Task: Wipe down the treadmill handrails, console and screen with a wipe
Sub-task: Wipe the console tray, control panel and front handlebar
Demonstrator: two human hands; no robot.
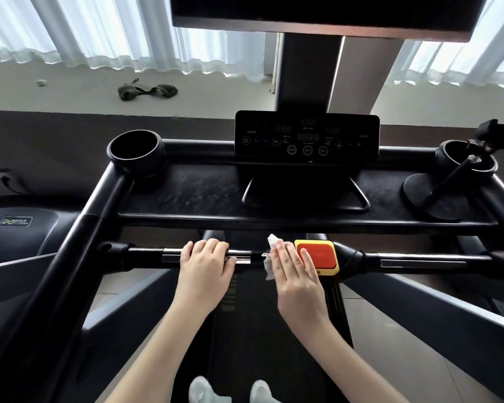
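White wipe (269, 258) under flat right hand (296, 276), maybe touching button (322, 255); left hand (205, 266) grips handrail (419, 258).

White wipe (271, 242), red button (320, 254) framed in yellow; the console (306, 135) and handrail (146, 258) were black, the grip plate (170, 255) silver, the curtains (99, 30) white.

The location is a gym or exercise room. A treadmill (186, 193) fills the foreground, fitted with a console (307, 136), a handrail (419, 258), a cup holder (136, 151), a red stop button (317, 255) and a running belt (259, 330). A second machine (26, 228) bearing a logo stands on the left. Long white curtains (99, 30) cover the windows behind.
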